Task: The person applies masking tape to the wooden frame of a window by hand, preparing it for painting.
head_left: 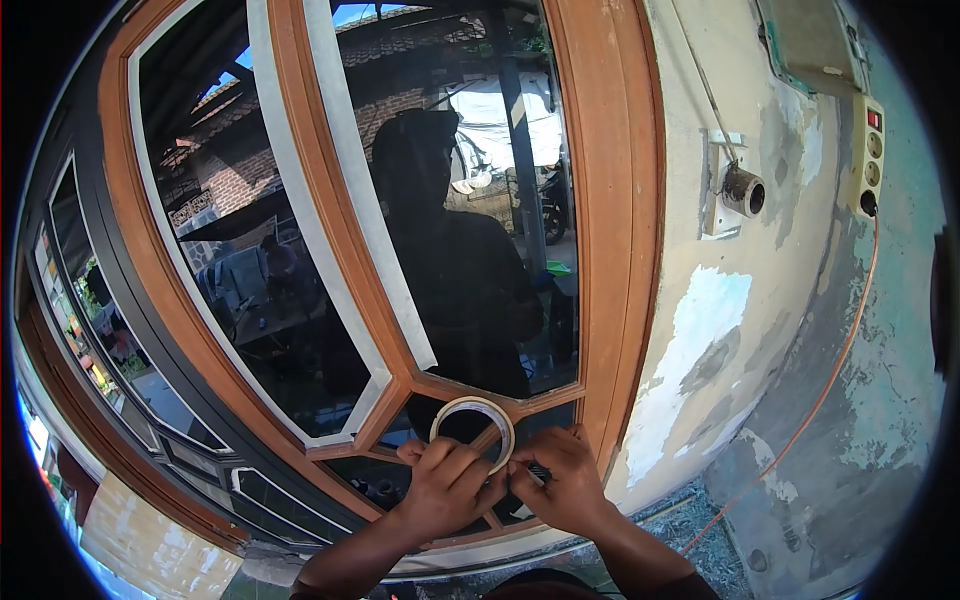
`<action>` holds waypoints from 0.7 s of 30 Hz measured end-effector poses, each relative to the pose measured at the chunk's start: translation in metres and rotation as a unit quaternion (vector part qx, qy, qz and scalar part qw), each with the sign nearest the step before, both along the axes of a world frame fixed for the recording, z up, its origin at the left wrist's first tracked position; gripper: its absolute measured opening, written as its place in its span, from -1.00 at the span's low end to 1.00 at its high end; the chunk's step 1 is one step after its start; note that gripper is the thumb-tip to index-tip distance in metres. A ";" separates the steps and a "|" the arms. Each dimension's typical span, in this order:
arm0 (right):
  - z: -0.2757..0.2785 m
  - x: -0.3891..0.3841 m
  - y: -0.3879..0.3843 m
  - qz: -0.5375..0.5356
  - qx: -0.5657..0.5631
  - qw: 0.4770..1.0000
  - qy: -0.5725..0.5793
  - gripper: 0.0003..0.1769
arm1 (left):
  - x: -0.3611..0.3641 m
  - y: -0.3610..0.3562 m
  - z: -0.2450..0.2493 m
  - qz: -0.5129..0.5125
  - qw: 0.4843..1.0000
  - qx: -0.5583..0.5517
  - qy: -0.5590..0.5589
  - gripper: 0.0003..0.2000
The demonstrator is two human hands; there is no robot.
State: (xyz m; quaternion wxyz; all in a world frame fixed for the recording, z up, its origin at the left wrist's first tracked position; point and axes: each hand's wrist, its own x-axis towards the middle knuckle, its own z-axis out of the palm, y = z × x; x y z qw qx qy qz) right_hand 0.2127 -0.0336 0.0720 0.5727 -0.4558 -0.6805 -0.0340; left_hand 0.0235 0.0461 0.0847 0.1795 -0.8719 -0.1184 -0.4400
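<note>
A roll of masking tape (pixel 474 402) is held upright in front of the lower panes of a brown wooden window frame (pixel 610 200). My left hand (pixel 447 483) grips the roll's lower left side with its fingers closed. Close beside it, my right hand (pixel 563 482) has thumb and fingers pinched at the roll's lower right edge, where the tape's end seems to be; the fingers hide the exact spot. Pale tape strips (pixel 375 200) line the edges of the left pane and the left edge of the right pane. Dark glass (pixel 460 290) reflects a person's silhouette.
Right of the frame is a wall (pixel 700 330) with peeling paint and a short pipe stub (pixel 743 190). A power strip (pixel 870 155) hangs farther right, its orange cord (pixel 835 385) running down to the floor. Dark-framed windows (pixel 120 330) stand at the left.
</note>
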 end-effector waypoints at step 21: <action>-0.003 0.053 -0.010 0.116 -0.136 0.964 0.199 -0.84 | -0.008 -0.014 -0.020 -0.305 0.487 -0.651 -0.496 -0.68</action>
